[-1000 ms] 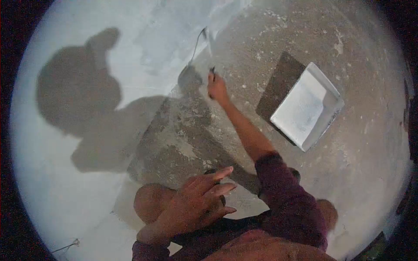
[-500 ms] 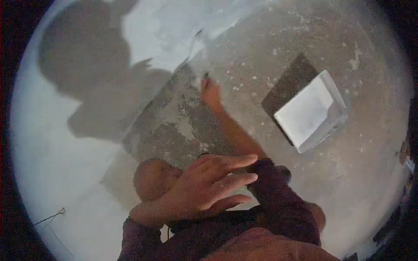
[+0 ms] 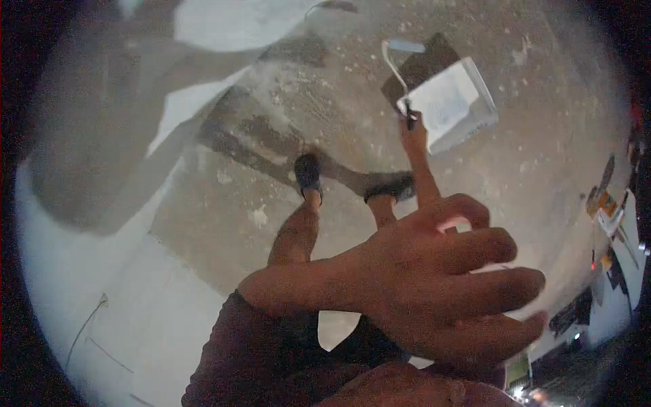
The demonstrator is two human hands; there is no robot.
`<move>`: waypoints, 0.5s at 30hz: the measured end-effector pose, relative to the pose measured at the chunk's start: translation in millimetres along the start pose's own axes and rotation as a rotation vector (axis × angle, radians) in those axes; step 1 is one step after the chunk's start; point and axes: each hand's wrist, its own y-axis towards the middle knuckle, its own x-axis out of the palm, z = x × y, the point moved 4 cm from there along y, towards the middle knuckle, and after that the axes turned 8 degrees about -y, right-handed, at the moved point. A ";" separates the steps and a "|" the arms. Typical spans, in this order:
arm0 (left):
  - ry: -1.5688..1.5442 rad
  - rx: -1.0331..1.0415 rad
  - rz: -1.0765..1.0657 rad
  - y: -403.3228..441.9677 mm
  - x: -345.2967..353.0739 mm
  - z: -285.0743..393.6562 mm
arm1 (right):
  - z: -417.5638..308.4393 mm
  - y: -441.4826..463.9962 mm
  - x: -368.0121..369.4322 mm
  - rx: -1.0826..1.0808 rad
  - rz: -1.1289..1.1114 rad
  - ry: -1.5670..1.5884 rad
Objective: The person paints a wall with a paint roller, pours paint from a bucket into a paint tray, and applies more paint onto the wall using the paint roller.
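My right hand (image 3: 415, 130) is closed round the dark handle of a paint roller (image 3: 406, 47). Its bent wire frame leads up to a pale blue roller head, held beside the far-left corner of a white, box-like container (image 3: 458, 102). That hand partly covers the container's near-left edge. I cannot tell whether the roller touches the container. Close to the camera, my left hand (image 3: 420, 278) is empty, its fingers apart and slightly bent.
A white wall (image 3: 102, 325) with a thin wire poking from it rises on the left. Below are my dark shoes (image 3: 307, 171) on the speckled concrete floor (image 3: 325, 88). Cluttered items (image 3: 603, 203) lie along the right edge.
My right hand has swung the roller from beside the wall over to the white container. My left hand has come rightward and nearer the camera. The whole view has shifted.
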 end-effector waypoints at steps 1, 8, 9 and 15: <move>-0.013 0.027 0.010 6.3 8.6 11.3 | 24.8 -17.3 -26.4 0.035 -0.019 -0.031; -0.178 -0.352 -0.033 9.5 44.4 49.3 | 135.9 -97.8 -94.4 0.425 0.104 -0.179; -0.168 -0.495 -0.089 0.9 46.7 44.8 | 148.8 -96.8 -90.2 0.442 0.116 -0.168; 0.482 -1.012 -0.272 -198.5 29.4 -35.2 | 173.3 -35.6 -73.7 0.445 0.149 0.002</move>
